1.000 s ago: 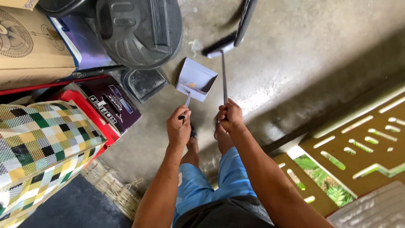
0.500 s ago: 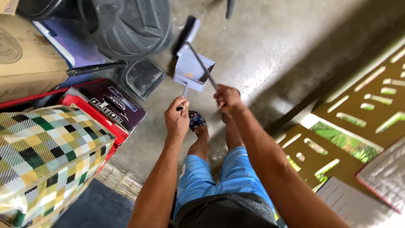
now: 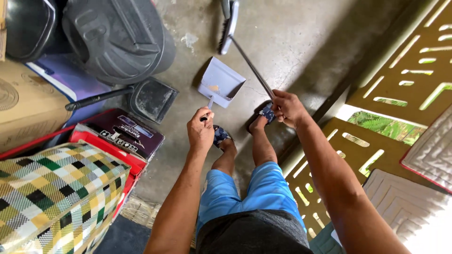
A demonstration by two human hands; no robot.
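Note:
My left hand (image 3: 201, 130) grips the thin handle of a pale lavender dustpan (image 3: 222, 82) that rests on the concrete floor just ahead of my feet. A bit of yellowish debris lies inside the pan. My right hand (image 3: 287, 107) grips the grey pole of a broom (image 3: 250, 66). The broom's dark brush head (image 3: 228, 26) sits on the floor beyond the pan's far edge, tilted to the left. Both my feet wear patterned sandals below the hands.
A large black bin (image 3: 117, 37) lies to the upper left, with a second dark dustpan (image 3: 151, 98) beside it. Cardboard boxes (image 3: 23, 103), a red-edged box (image 3: 120, 136) and a checked bag (image 3: 56, 197) crowd the left. A patterned metal gate (image 3: 414, 61) and mats (image 3: 409, 202) stand right.
The broom head swung from the right of the pan across to its far left edge. My right hand moved right and outward. The dustpan stayed in place in my left hand.

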